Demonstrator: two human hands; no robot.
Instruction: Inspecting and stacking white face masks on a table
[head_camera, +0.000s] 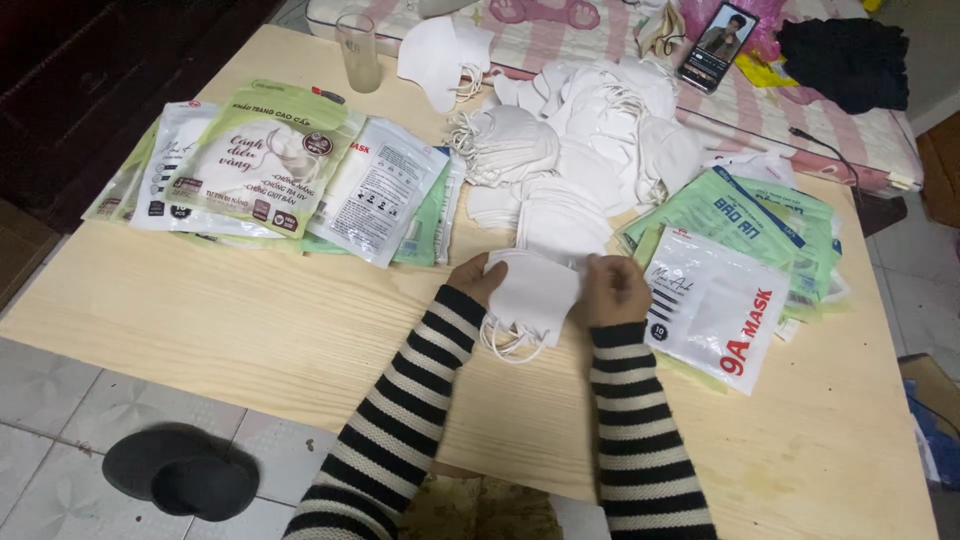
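Low wooden table (250, 330), seen from above. Contents, left to right:

1. Stack of printed pouches (265, 165), green and white, fanned along the far left edge.
2. Clear drinking glass (358, 52), upright, near the far edge, apart from the pouches.
3. Heap of loose white masks (575, 140), centre to far side, ear loops tangled among them.
4. Left hand (476, 278), fingers pinching the left edge of a small stack of folded white masks (530, 292).
5. The stack itself: held just above the table at the near edge of the heap, between both hands. Long axis appears to run left to right, hand to hand; ear loops (510, 340) hang toward the person, the far edge faces the heap.
6. Right hand (615, 288), fingers closed in a pinch on the stack's right edge.
7. Second stack of pouches (745, 260), green under white, touching distance right of the right hand.

Risk, as judged: the dangling loops could snag on the heap or each other, and a loose pinch could let the stacked masks slide apart.
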